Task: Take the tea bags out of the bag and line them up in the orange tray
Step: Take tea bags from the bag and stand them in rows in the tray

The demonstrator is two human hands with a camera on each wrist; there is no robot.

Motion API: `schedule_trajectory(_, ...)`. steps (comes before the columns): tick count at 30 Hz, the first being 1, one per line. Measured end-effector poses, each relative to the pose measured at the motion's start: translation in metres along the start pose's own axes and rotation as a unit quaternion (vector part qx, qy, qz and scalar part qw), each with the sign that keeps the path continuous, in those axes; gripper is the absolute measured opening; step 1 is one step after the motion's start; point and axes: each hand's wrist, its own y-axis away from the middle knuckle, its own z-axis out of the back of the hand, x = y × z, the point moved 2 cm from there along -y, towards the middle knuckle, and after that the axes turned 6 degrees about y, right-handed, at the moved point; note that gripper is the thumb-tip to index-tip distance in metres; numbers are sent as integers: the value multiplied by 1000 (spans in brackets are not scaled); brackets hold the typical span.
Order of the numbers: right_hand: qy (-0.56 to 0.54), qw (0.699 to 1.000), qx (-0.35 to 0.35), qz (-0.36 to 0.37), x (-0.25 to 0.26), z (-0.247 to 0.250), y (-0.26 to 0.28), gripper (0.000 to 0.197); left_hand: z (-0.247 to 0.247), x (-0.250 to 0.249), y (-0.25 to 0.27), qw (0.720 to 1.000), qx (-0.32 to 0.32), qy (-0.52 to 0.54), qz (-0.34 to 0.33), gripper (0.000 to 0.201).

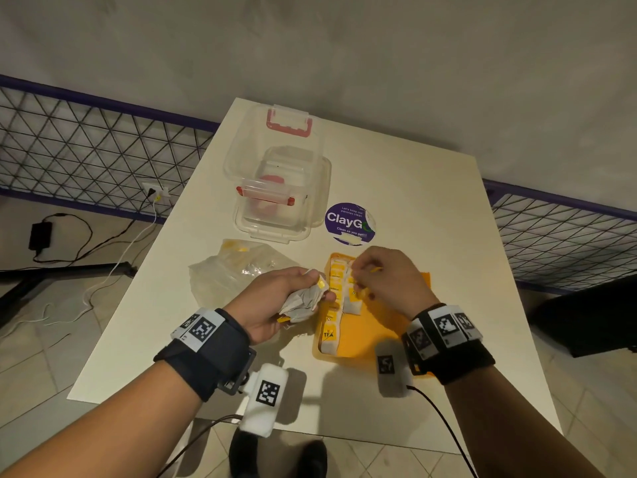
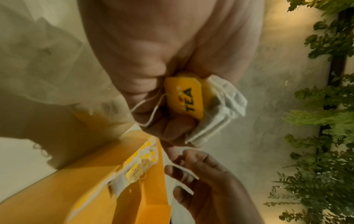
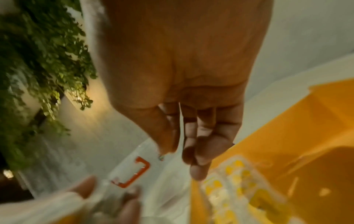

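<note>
Head view: the left hand (image 1: 275,301) clenches a bunch of tea bags (image 1: 303,303) at centre frame, just left of the orange tray (image 1: 386,326), where a row of tea bags (image 1: 336,298) runs from lower centre upward. The right hand (image 1: 386,281) hovers over that row, pinching what looks like a yellow tag (image 1: 375,269). The nearer right hand likely places next; the plastic bag (image 1: 238,270) lies left.
</note>
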Motion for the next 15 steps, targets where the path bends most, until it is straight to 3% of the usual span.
schedule_trajectory(4, -81, 990, 112, 10, 17, -12, 9, 14, -8, 2, 1, 999, 35, -23, -15, 34)
schedule_trajectory(9, -136, 984, 114, 10, 16, -11, 13, 23, -6, 1, 3, 997, 44, -51, -32, 35)
schedule_trajectory(15, -132, 984, 104, 56, 23, -9, 15, 12, -4, 4, 3, 997, 46, -49, -35, 33)
